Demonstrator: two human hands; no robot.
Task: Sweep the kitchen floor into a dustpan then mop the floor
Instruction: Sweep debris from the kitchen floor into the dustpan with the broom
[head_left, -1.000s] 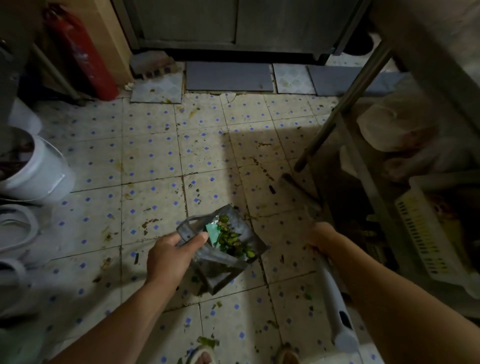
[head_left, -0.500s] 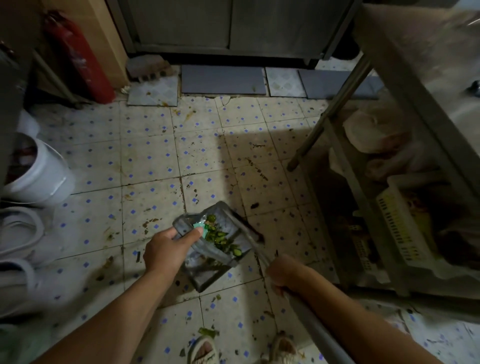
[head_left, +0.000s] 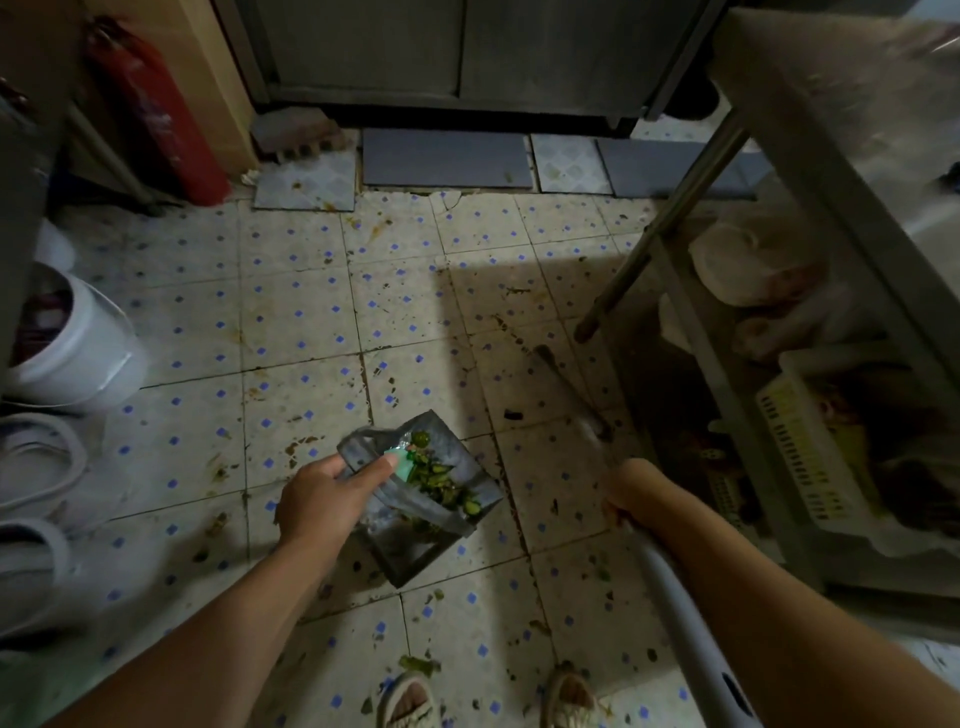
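- The left hand (head_left: 324, 496) has its fingers curled round the near edge of the dustpan (head_left: 421, 499), the thumb lying along its rim, and holds it up over the tiled floor (head_left: 291, 332).
- The right hand (head_left: 631, 491) is clenched round the pale broom handle (head_left: 691, 634), which runs from the lower right up to a dark broom head (head_left: 563, 379) near the metal table leg (head_left: 660, 228).
- The dustpan, dark grey and tilted, carries green vegetable scraps (head_left: 439, 475) and a bit of green wrapper (head_left: 400, 460).
- Brown stains and small bits of litter dot the floor around it.
- A white bucket (head_left: 83, 358) at the left has dark contents that cannot be made out.
- On the shelf at the right a white slotted basket (head_left: 810, 462) holds blurred things, with plastic bags (head_left: 748, 270) just beyond it.
- A red fire extinguisher (head_left: 156, 109) stands at the upper left.
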